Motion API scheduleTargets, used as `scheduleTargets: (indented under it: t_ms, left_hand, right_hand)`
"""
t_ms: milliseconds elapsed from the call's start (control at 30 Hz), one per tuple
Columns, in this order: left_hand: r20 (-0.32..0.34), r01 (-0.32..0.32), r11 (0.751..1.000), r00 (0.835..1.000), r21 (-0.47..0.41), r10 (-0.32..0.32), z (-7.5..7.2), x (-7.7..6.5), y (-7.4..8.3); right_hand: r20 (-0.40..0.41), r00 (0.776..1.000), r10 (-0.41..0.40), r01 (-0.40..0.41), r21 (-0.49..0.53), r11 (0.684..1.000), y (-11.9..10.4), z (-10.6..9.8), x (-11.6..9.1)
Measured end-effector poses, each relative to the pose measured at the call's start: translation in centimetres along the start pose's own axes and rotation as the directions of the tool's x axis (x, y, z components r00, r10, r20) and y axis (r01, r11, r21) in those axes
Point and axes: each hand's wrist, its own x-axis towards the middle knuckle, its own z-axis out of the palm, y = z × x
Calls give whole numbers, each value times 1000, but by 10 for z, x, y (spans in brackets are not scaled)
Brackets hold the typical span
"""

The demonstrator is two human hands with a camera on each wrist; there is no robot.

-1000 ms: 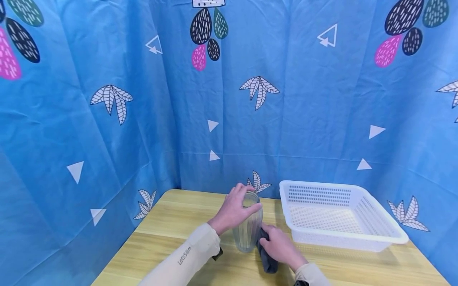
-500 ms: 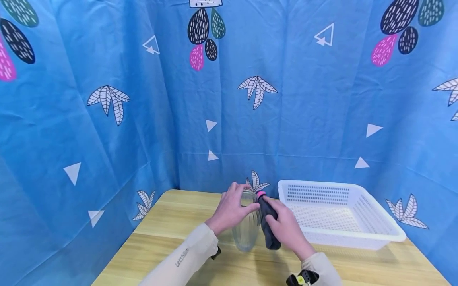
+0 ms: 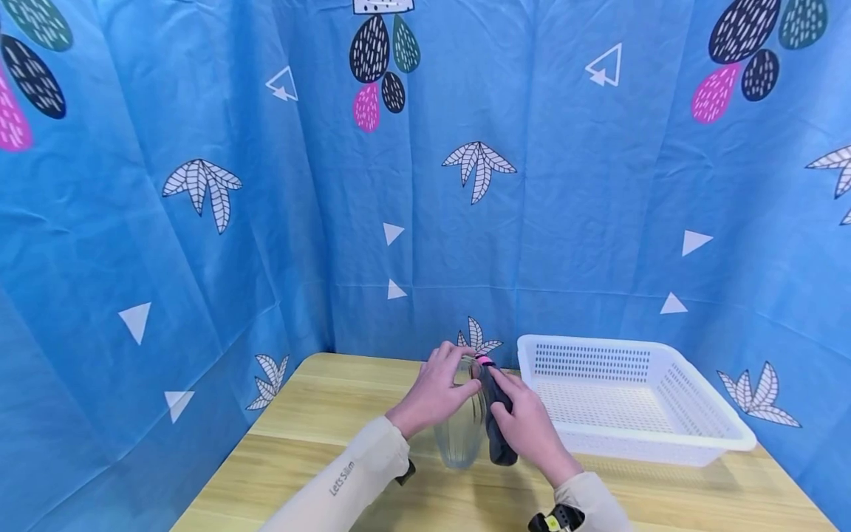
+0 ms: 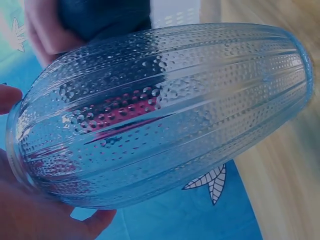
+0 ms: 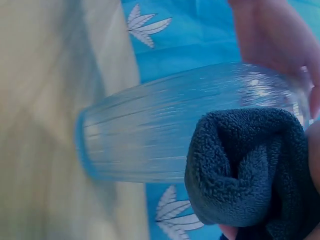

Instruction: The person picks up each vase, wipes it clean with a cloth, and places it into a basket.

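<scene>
A clear ribbed glass vase (image 3: 459, 437) stands upright at the middle of the wooden table, its wall covered in small raised dots in the left wrist view. My left hand (image 3: 433, 391) grips it at the rim, thumb on the near side and fingers over the far side. In my right hand (image 3: 532, 425) is a rolled dark grey terry cloth (image 5: 240, 175) with a pink band at its top end, held against the vase's upper right side. The pink shows through the glass (image 4: 200, 100) in the left wrist view.
A white perforated plastic basket (image 3: 638, 437) stands on the table (image 3: 319, 414) to the right of my right hand. Behind and at both sides hangs a blue patterned curtain (image 3: 425, 185). A black band is on each wrist.
My right hand has raised the cloth from low beside the vase to near its rim, then moved it slightly left against the glass. The left hand stays at the rim.
</scene>
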Motion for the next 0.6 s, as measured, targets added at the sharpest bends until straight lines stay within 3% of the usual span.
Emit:
scheduleTargets:
  t_ms: [167, 400, 600]
  left_hand:
    - [-7, 5, 1000, 1000, -13, -6, 2, -1, -1]
    - [-5, 28, 999, 1000, -38, -28, 0, -4, -1]
    - [-52, 45, 999, 998, -5, -45, 0, -5, 0]
  right_hand:
    - [85, 994, 75, -74, -17, 997, 15, 18, -11]
    - [245, 967, 63, -31, -131, 991, 31, 37, -25]
    - [208, 976, 64, -44, -99, 994, 24, 23, -17]
